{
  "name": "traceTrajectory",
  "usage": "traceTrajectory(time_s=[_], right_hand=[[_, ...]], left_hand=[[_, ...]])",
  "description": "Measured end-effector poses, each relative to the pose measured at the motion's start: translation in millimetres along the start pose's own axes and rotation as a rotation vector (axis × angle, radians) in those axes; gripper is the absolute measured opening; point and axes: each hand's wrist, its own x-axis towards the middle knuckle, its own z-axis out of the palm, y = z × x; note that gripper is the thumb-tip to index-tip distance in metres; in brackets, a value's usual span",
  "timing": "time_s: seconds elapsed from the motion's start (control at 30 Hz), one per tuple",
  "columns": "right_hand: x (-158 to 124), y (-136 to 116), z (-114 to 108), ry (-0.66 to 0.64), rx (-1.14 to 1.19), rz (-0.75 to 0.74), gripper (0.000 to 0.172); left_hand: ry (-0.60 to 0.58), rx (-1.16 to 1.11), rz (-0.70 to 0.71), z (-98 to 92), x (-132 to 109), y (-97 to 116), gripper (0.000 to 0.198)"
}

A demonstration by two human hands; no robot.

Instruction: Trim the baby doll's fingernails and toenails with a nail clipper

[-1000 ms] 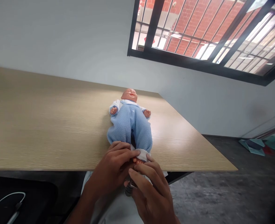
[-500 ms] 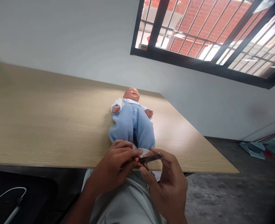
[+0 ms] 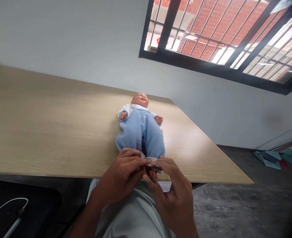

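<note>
A baby doll (image 3: 142,127) in a blue fleece outfit with white sleeves lies on its back, its head away from me and its feet at the table's near edge. My left hand (image 3: 122,172) is closed around one of the doll's feet, which its fingers mostly hide. Between the thumb and fingers of my right hand (image 3: 175,193) is a dark metal nail clipper (image 3: 155,168), its two levers spread apart. The clipper's jaw end points left and meets the toes at my left fingertips; whether it grips a toe I cannot tell.
The wooden table (image 3: 61,132) has its right edge slanting toward me. A barred window (image 3: 210,36) is in the wall (image 3: 73,39) behind. At lower left, a white cable (image 3: 17,199) lies on a black surface. Teal items (image 3: 270,157) lie on the floor at right.
My right hand has shifted left and turned, bringing the clipper lower and closer to my left fingers. My left hand and the doll have stayed nearly still.
</note>
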Motion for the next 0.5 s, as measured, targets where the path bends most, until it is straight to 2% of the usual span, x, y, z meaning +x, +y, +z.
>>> traceTrajectory(time_s=[0.17,0.33,0.5], right_hand=[[3.0,-0.7,0.5,-0.072,-0.049,0.036,0.017],[7.3,-2.1,0.1,-0.143,-0.074,0.041,0.024],[6.5,-4.3,2.6,-0.177,-0.102,0.026,0.019]], left_hand=[[-0.007,-0.017,0.007,-0.5,0.2,-0.3,0.016],[-0.011,-0.021,0.001,0.5,0.7,-1.7,0.01],[0.01,-0.006,0.019,2.0,0.1,-3.1,0.007]])
